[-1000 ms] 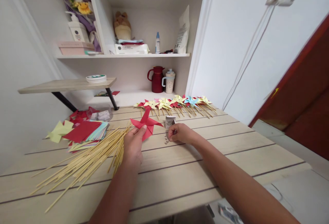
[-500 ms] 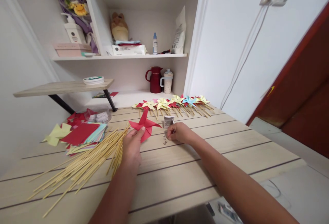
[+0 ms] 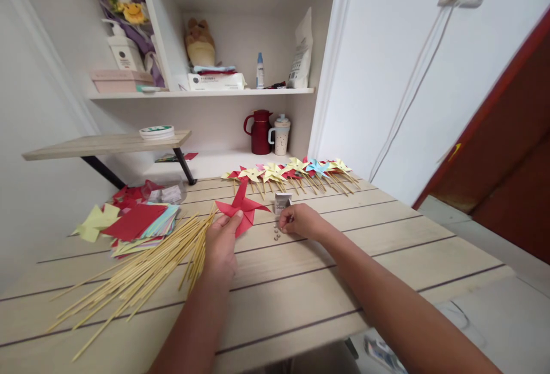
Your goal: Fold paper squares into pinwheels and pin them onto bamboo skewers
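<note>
My left hand point(image 3: 221, 242) pinches the red paper pinwheel point(image 3: 241, 209); right hand point(image 3: 301, 222) pinches at small pins point(image 3: 276, 233), 3 o'clock. Next: likely centre-pinning, needs precision.

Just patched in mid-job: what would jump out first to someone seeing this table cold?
Centre of the wooden table, the left hand pinches a folded red paper pinwheel, while the right hand rests beside a few small metal pins and a little white box. A fan of bare bamboo sticks sprawls to the left, and a row of finished multicoloured pinwheels on sticks lines the far edge.
</note>
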`<state>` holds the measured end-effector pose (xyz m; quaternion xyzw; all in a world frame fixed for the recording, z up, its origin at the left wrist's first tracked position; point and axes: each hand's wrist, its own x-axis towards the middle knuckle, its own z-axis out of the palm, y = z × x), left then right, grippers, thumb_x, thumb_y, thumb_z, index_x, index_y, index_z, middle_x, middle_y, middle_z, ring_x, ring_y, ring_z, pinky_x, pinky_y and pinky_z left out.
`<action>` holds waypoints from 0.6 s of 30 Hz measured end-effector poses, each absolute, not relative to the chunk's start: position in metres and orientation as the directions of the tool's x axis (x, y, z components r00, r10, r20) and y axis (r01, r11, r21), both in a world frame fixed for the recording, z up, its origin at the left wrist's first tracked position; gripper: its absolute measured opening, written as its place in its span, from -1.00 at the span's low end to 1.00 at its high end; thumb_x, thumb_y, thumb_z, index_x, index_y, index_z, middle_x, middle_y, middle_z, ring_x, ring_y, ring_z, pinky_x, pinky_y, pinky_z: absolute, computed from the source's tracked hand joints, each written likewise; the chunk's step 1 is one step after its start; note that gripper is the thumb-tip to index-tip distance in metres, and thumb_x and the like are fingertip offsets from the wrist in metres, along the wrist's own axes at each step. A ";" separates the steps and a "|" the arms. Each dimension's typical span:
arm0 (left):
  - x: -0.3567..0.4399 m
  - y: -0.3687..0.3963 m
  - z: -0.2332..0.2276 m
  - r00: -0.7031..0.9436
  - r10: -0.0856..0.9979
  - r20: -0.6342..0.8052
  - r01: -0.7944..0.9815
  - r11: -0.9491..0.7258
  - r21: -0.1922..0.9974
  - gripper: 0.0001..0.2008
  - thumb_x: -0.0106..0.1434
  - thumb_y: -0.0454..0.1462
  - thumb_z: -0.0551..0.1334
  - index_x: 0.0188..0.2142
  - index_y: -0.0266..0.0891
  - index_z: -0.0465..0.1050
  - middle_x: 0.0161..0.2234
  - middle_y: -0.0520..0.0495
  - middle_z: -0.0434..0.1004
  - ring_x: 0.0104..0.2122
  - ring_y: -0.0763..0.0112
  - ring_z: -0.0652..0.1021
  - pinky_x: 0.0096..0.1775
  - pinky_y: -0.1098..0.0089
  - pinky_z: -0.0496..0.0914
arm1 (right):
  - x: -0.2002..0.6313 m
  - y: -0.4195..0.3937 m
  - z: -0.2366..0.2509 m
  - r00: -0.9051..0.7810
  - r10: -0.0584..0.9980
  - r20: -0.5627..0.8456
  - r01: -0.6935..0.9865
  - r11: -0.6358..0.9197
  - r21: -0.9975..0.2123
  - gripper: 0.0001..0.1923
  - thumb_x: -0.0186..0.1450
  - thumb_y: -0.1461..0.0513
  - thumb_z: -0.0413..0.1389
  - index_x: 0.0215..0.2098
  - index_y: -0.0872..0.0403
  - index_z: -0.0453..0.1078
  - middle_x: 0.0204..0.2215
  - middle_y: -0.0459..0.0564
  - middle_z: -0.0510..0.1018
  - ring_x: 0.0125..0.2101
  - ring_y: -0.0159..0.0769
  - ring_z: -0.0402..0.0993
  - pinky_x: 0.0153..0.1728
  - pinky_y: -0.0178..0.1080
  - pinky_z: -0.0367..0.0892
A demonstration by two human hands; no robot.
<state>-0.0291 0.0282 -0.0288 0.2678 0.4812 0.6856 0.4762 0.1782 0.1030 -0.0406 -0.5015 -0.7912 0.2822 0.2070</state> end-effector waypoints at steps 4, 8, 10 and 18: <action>-0.031 0.030 -0.032 -0.411 0.905 -0.107 -0.402 -0.075 0.913 -0.74 -0.04 -0.26 0.46 -0.31 -0.31 0.62 -0.33 -0.11 0.68 -0.33 0.38 0.61 -0.09 0.31 0.44 | 0.178 0.102 -0.041 -0.401 0.914 0.058 0.665 0.334 -0.668 -0.86 -0.01 0.38 0.19 -0.55 0.02 0.53 -0.55 -0.14 0.60 -0.49 -0.32 0.46 -0.47 -0.34 0.20; -0.030 0.030 -0.032 -0.420 0.901 -0.106 -0.392 -0.075 0.917 -0.73 -0.05 -0.23 0.46 -0.32 -0.31 0.62 -0.39 -0.10 0.67 -0.36 0.35 0.61 -0.14 0.28 0.46 | 0.180 0.099 -0.034 -0.382 0.920 0.094 0.629 0.333 -0.702 -0.89 0.01 0.35 0.20 -0.57 0.03 0.53 -0.57 -0.12 0.60 -0.48 -0.28 0.47 -0.43 -0.30 0.24; -0.028 0.028 -0.031 -0.422 0.901 -0.096 -0.387 -0.083 0.918 -0.72 -0.04 -0.22 0.46 -0.32 -0.32 0.62 -0.38 -0.11 0.67 -0.37 0.34 0.61 -0.16 0.29 0.46 | 0.180 0.096 -0.026 -0.365 0.920 0.140 0.588 0.345 -0.732 -0.93 0.06 0.30 0.20 -0.52 0.03 0.54 -0.52 -0.10 0.62 -0.44 -0.26 0.50 -0.37 -0.28 0.29; -0.020 0.020 -0.020 -0.453 0.892 -0.014 -0.336 -0.156 0.929 -0.69 -0.03 -0.19 0.44 -0.29 -0.34 0.63 -0.32 -0.17 0.69 -0.36 0.31 0.61 -0.24 0.35 0.44 | 0.162 0.070 0.001 -0.307 0.891 0.336 0.174 0.400 -0.900 -0.85 0.15 0.13 0.26 -0.44 0.05 0.53 -0.45 -0.07 0.57 -0.37 -0.26 0.47 -0.29 -0.23 0.33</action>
